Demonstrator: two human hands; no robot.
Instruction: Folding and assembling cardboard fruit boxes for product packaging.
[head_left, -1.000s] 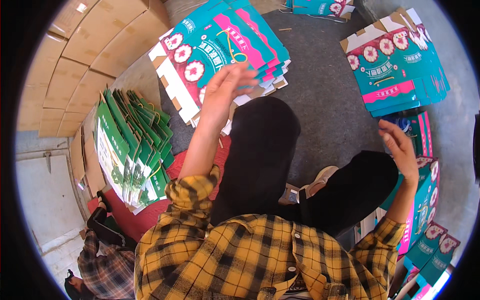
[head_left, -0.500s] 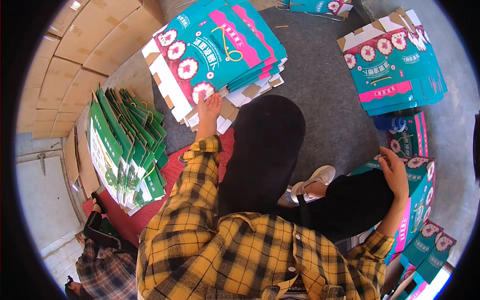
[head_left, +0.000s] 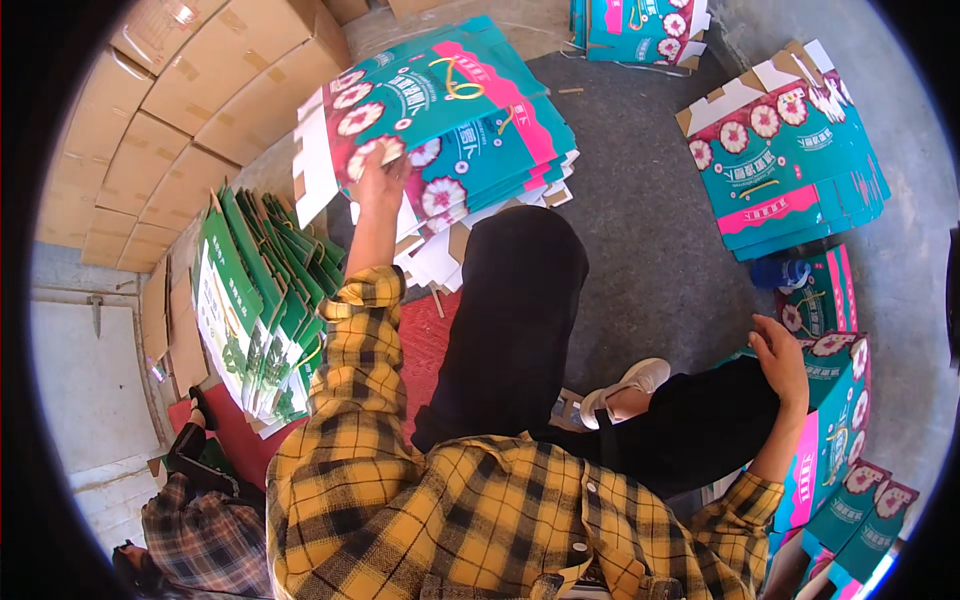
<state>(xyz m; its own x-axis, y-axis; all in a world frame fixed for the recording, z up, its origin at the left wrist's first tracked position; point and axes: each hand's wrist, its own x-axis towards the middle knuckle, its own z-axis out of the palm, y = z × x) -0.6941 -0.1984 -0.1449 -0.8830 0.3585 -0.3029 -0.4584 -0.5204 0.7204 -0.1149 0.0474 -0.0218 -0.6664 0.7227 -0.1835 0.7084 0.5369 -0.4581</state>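
Observation:
My left hand (head_left: 380,182) is closed on the near edge of the top flattened carton (head_left: 400,95), teal and pink with round white-and-red slices printed along one side and a yellow cord handle. This carton sits askew, shifted left over the stack of like flattened cartons (head_left: 505,150), so the printed face of the one beneath shows. Part of my grip under the edge is hidden. Over my bent right knee, my right hand (head_left: 782,360) hangs with its fingers loosely apart, holding nothing.
Green folded cartons (head_left: 265,300) lean in a row at left, before stacked brown boxes (head_left: 160,130). Another flat teal stack (head_left: 790,160) lies at right, near a blue bottle (head_left: 780,273). Set-up teal cartons (head_left: 840,400) stand by my right arm. Another person (head_left: 205,520) is at lower left.
My left hand has gone from lying palm-up at the stack's edge to gripping the top carton, which has slid left and turned. My right hand stays nearly where it was.

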